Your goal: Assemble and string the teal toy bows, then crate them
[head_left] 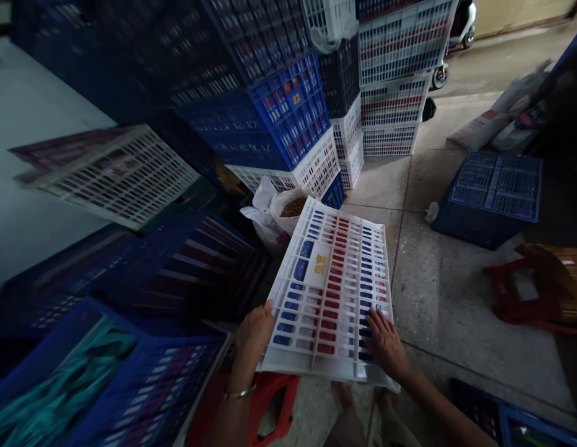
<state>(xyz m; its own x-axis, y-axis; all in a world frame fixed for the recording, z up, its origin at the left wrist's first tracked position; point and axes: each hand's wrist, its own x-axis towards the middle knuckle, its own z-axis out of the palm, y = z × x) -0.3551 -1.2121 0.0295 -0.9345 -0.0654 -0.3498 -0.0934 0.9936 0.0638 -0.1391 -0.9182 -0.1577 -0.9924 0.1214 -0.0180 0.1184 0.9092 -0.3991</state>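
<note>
A white slotted plastic crate (344, 285) is tilted in front of me, with a yellow mark on a plain patch of its face. Blue and red show through its slots; how deep it is I cannot tell. My left hand (255, 332) is closed around its near left edge. On the right part of the slotted face lies my right hand (385, 341), its fingers over the slats and its thumb hidden. Behind the far left corner stands an open white sack (281, 208) with brown bits inside. A red plastic stool (281, 413) is below my left forearm.
Blue crates (288, 112) and white crates (393, 102) rise in tall stacks ahead. A white slotted panel (125, 177) leans at left, above a blue crate (167, 385) beside teal material (79, 385). Another blue crate (493, 192) and a red stool (521, 292) stand at right.
</note>
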